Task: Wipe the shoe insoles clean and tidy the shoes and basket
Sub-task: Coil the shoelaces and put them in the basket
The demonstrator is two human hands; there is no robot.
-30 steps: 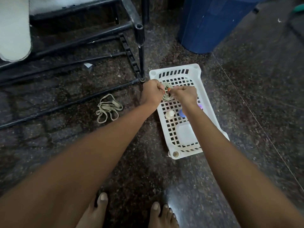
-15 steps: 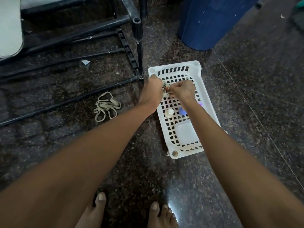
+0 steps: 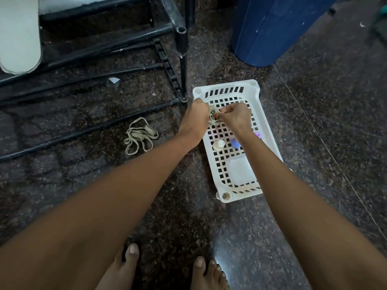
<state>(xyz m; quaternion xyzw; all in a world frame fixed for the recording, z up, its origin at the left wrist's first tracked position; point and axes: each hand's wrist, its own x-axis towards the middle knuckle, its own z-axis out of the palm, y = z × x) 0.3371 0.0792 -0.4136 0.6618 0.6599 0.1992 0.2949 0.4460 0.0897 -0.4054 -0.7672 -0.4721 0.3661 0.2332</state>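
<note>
**Winding a Lace Over the Basket**

Both hands meet above the far end of a white slotted basket (image 3: 227, 86) that stands on the dark speckled floor (image 3: 314, 143). The left hand (image 3: 194, 116) has its fingers curled around a bundle of beige shoelace (image 3: 213, 118), while the right hand (image 3: 236, 118) pinches the same lace between thumb and fingertips. The bundle hangs just over the basket's grid. Inside the basket lie a small cream cap (image 3: 218, 145), a blue piece (image 3: 235, 143), a purple piece (image 3: 258, 135) and a pale rectangular block (image 3: 239, 170). A 2nd beige lace (image 3: 140, 136) lies in loose loops on the floor, left of the basket. A black tube rack (image 3: 182, 59) stands just beside the basket's far left corner, and a blue bin (image 3: 268, 30) stands beyond it. 2 bare feet (image 3: 207, 273) show at the bottom edge.
</note>
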